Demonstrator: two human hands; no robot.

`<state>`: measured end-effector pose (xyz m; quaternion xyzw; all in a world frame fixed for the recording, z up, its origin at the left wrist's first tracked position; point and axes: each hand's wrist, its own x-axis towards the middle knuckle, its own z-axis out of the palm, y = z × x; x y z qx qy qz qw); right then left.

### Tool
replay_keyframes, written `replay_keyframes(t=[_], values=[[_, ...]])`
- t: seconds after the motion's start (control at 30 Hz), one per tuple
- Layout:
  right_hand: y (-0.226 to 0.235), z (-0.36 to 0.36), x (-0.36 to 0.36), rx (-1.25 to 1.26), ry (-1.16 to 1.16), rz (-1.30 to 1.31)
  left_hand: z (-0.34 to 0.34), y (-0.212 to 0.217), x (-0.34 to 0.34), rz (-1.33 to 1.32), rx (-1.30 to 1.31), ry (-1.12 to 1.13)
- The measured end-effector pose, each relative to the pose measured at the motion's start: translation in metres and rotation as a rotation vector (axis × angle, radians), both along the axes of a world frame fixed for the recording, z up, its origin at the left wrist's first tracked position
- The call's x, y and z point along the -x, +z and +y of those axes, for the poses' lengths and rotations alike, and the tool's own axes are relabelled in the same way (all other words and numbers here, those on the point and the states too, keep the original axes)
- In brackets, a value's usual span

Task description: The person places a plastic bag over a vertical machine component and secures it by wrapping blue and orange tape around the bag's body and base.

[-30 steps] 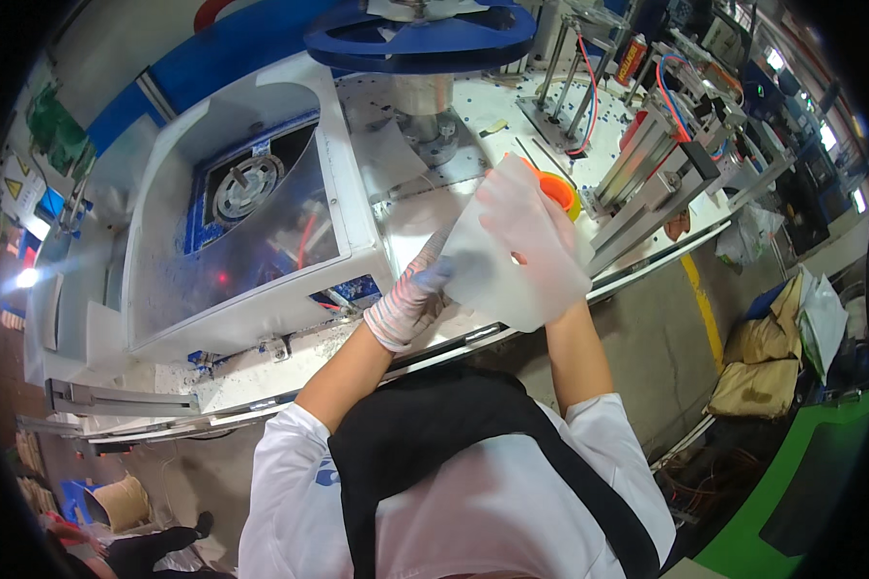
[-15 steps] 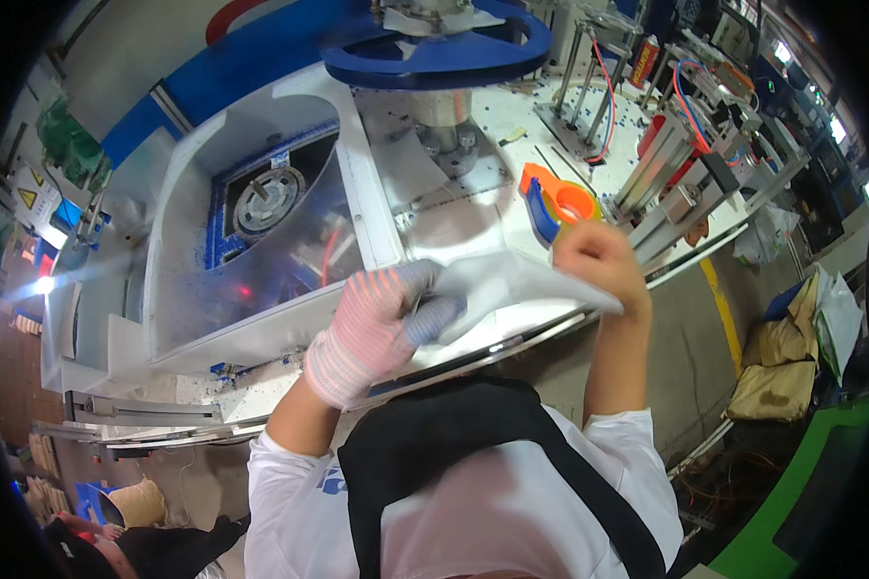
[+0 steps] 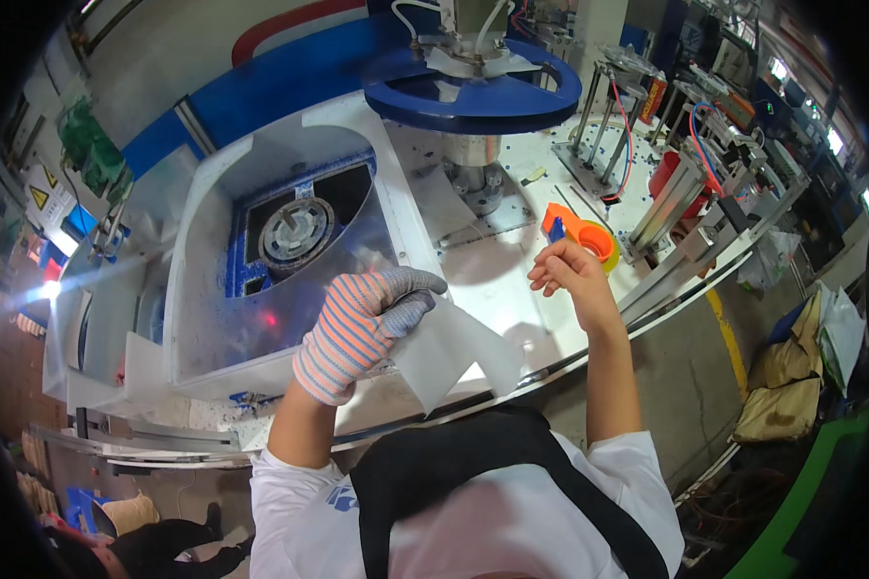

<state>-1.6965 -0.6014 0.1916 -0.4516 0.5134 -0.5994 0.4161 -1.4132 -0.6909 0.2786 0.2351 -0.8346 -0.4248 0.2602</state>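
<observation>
The step in hand looks like managing a loose milky sheet (image 3: 436,355) by one edge, and a next move would seem to call for a steady pinch and some support for its free corners. Broadest is the white bench (image 3: 497,265), smooth and strewn with dark flecks towards one o'clock. At ten o'clock on it stands the white enclosure (image 3: 401,198), with rounded corners and a clear, hazy front panel. At twelve o'clock hangs a glossy blue spoked wheel (image 3: 473,114) above a bright metal column. The sheet, thin, translucent and seemingly limp, hangs just below the centre, at six o'clock, with a V-shaped gap along its lower edge. At eight o'clock the left hand (image 3: 362,323), in a ribbed, striped knit glove with grey fingertips, has thumb and forefinger closed on the sheet's upper left part. At three o'clock the bare right hand (image 3: 574,270) is loosely half-curled, nothing visible between its fingers. Near it, at two o'clock, lies an orange-and-yellow holder (image 3: 579,228) with a round opening; whether the fingers touch it I cannot tell. Inside the enclosure, at ten o'clock, sits a ridged metal disc (image 3: 296,234), dusted blue at the rim
</observation>
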Motion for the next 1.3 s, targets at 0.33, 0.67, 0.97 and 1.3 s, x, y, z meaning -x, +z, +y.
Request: replay_keyframes(t=[0.33,0.67,0.97,1.3], values=[[0.026,0.007,-0.063,0.456,0.394,0.424,-0.018,-0.013,0.007,0.125,-0.416,0.233],[0.005,-0.017,-0.062,0.374,0.039,0.331,-0.016,-0.007,0.024,0.246,-0.368,0.397],[0.029,-0.036,-0.019,0.161,0.369,-0.64,-0.008,-0.003,0.041,0.303,-0.626,0.361],[-0.001,-0.084,0.033,0.362,0.214,-0.509,-0.018,-0.016,0.047,0.361,-0.445,0.454]])
